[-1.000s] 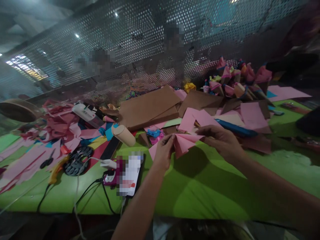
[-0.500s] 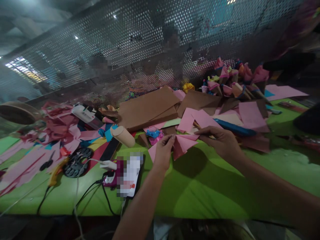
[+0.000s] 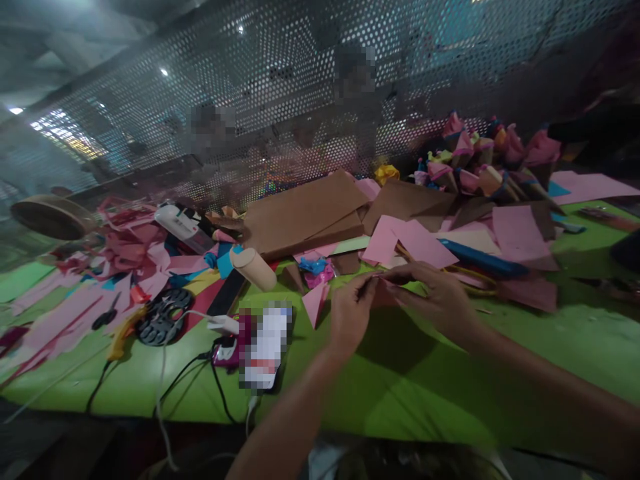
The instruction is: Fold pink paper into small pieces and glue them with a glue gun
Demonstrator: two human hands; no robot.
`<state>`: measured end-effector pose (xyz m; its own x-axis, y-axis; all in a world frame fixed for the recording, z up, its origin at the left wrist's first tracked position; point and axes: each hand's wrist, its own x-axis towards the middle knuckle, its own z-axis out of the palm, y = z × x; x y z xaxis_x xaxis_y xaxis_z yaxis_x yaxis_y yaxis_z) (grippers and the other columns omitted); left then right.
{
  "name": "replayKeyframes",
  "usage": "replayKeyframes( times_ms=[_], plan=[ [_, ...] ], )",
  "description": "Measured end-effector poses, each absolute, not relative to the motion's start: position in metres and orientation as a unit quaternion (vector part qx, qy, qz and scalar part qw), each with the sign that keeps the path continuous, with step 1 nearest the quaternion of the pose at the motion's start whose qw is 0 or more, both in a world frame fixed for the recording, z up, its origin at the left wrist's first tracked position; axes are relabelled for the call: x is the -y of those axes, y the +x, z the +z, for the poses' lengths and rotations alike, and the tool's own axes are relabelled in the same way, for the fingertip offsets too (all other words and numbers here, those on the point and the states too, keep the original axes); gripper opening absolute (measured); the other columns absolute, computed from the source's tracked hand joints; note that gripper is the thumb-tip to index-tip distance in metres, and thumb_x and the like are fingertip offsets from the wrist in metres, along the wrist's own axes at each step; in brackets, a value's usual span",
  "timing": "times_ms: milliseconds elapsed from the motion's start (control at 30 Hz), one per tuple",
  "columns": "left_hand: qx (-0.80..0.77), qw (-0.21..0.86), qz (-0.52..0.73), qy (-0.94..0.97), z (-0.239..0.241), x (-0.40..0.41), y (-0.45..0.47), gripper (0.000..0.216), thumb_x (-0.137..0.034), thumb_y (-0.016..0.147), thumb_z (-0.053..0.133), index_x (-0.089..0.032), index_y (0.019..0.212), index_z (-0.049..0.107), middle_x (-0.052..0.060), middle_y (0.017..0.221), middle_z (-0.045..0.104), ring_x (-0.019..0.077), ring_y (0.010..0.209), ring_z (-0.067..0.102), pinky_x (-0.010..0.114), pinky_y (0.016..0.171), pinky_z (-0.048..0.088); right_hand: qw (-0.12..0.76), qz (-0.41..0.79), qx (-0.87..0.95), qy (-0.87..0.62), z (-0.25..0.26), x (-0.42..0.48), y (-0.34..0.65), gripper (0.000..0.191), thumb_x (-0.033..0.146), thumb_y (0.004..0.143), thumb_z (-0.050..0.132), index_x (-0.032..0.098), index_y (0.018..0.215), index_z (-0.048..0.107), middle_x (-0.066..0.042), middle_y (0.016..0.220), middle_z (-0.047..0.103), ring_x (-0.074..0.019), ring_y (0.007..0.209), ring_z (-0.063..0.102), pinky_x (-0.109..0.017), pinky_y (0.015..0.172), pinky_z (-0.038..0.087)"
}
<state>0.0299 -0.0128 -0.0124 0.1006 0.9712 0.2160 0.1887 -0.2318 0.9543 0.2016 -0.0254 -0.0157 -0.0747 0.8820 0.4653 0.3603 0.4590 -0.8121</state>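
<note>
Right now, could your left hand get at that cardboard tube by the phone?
Probably yes: the cardboard tube lies just left of the left hand, with only small scraps between. But it and the right hand pinch the pink paper, so it must let go.

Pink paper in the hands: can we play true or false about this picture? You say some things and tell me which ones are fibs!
1. The left hand and the right hand both pinch the pink paper. True.
2. The table has a blue cover. False: the cover is green.
3. Black scissors lie far over on the left. True.
4. The cardboard tube stands upright. False: it lies on its side.
5. The brown card sheets lie beyond the hands, toward the mesh wall. True.
</note>
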Motion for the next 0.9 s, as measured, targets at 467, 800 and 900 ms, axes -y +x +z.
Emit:
replayKeyframes(
  times_ms=[467, 800, 900],
  plan=[
    [-0.434, 0.429, 0.409, 0.679, -0.0197, 0.0108, 0.0298, 0.028, -0.026, 0.097, 0.055, -0.022, 0.114, 0.077, 0.005, 0.117, 0.080, 0.0257, 0.109, 0.073, 0.041, 0.100, 0.055, 0.515, 0.291, 0.654, -0.470, -0.0223, 0.0232, 0.2018, 0.014, 0.038, 0.089, 0.070, 0.027, 0.091, 0.077, -0.004, 0.091, 0.077, -0.0233, 0.085, 0.071, -0.036, 0.075, 0.060],
    [-0.435, 0.429, 0.429, 0.665, -0.0189, 0.0115, 0.0317, 0.028, -0.024, 0.095, 0.057, -0.022, 0.112, 0.079, 0.006, 0.114, 0.081, 0.0261, 0.106, 0.075, 0.041, 0.097, 0.056, 0.506, 0.315, 0.637, -0.489, -0.0192, 0.0236, 0.1993, 0.013, 0.036, 0.087, 0.069, 0.026, 0.089, 0.077, -0.004, 0.088, 0.077, -0.0228, 0.081, 0.070, -0.034, 0.072, 0.057],
    [-0.443, 0.429, 0.429, 0.661, -0.0191, 0.0117, 0.0317, 0.027, -0.024, 0.095, 0.058, -0.023, 0.111, 0.079, 0.006, 0.114, 0.080, 0.0264, 0.106, 0.074, 0.041, 0.098, 0.056, 0.500, 0.321, 0.637, -0.491, -0.0188, 0.0239, 0.1996, 0.014, 0.036, 0.087, 0.069, 0.025, 0.090, 0.077, -0.005, 0.090, 0.077, -0.0235, 0.082, 0.070, -0.035, 0.073, 0.057]
  ],
)
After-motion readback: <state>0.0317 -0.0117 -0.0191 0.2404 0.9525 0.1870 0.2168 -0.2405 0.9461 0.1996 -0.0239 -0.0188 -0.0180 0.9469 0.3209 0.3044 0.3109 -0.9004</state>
